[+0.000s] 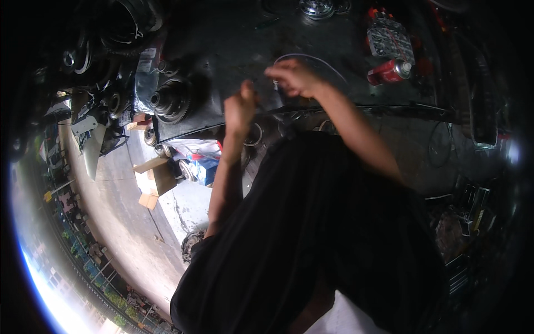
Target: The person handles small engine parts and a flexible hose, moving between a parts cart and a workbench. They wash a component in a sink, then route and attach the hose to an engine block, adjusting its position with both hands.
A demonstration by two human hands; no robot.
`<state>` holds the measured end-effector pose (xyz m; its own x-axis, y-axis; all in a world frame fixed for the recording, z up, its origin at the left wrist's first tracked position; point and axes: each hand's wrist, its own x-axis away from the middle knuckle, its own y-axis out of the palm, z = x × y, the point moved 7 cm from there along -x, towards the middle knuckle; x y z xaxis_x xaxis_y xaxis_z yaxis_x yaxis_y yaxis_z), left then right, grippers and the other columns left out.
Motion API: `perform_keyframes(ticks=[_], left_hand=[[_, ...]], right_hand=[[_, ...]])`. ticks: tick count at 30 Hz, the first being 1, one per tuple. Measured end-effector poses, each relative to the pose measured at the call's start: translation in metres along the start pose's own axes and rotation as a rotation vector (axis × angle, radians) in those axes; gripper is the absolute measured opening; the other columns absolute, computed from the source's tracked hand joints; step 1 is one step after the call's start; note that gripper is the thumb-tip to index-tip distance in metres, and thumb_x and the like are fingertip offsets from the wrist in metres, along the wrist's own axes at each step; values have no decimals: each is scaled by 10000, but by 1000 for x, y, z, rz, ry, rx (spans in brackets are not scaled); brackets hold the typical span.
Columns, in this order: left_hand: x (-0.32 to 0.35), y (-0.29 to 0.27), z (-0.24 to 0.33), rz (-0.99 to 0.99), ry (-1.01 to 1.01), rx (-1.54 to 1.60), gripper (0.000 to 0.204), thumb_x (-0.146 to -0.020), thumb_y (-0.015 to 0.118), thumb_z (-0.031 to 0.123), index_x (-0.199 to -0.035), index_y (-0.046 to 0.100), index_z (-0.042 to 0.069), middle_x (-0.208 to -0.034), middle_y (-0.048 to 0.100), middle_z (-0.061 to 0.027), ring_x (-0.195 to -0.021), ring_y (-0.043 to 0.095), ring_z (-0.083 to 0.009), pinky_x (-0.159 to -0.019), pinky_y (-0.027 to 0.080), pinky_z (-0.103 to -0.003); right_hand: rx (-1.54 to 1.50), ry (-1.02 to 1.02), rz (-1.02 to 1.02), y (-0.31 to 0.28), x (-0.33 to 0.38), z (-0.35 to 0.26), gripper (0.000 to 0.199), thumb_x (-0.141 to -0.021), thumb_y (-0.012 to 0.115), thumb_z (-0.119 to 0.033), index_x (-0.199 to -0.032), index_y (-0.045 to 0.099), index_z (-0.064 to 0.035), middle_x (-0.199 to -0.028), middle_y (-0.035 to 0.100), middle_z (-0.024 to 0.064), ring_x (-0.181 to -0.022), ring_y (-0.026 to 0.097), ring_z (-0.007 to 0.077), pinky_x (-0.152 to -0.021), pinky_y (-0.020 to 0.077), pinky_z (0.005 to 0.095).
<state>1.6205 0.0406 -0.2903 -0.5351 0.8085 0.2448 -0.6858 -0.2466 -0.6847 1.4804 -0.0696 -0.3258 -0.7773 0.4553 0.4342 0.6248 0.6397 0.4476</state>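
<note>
Both my hands are raised over a dark metal workbench (222, 61), a short gap apart. My left hand (240, 108) is closed, its thumb pressed up against the curled fingers; whatever it grips is too dark to make out. My right hand (300, 79) is bent inward, somewhat blurred, its fingers drawn together around a small pale bit that I cannot identify. Behind the right hand a thin pale wire (320, 58) curves in an arc over the bench; whether the hand holds it is unclear. Left of my left hand stands a stacked metal gear (173, 103).
A red spray can (389, 72) lies at the bench's right, below a cast metal valve-body plate (391, 42). Round metal parts (317, 8) sit at the far edge. Below left, an open cardboard box (154, 179) and a blue box (204, 170) stand on the floor.
</note>
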Motion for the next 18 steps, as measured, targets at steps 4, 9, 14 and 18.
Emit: perform_keyframes(ticks=[4, 9, 14, 18], left_hand=[[4, -37, -19, 140, 10, 153, 562, -1034, 489, 449, -768, 677, -9, -610, 600, -114, -588, 588, -185, -613, 473, -349], [3, -1, -22, -2, 32, 128, 567, -992, 567, 499, -800, 649, -28, -667, 609, -144, -650, 591, -206, -659, 475, -356], [12, 31, -44, -133, -84, 151, 427, -964, 628, 379, -886, 652, -41, -756, 645, -169, -675, 599, -208, -685, 487, -357], [18, 42, -58, -212, -182, 349, 308, -958, 612, 277, -936, 662, -26, -746, 637, -101, -665, 566, -141, -616, 453, -304]], right_hand=[[81, -6, 50, -50, 0, -22, 266, -991, 619, -271, -863, 593, -39, -604, 497, 1, -408, 335, 43, -343, 243, 205], [74, -95, 200, -91, -10, -23, 210, -1007, 605, -252, -979, 598, -44, -668, 561, 44, -419, 369, 41, -361, 262, 205], [158, -89, 325, -142, 20, -17, 201, -1019, 562, -191, -1150, 591, -41, -816, 635, 113, -465, 383, 36, -386, 266, 201], [155, -92, 456, -169, 40, -5, 296, -1014, 564, -163, -1281, 540, -38, -891, 672, 115, -495, 418, 56, -414, 320, 231]])
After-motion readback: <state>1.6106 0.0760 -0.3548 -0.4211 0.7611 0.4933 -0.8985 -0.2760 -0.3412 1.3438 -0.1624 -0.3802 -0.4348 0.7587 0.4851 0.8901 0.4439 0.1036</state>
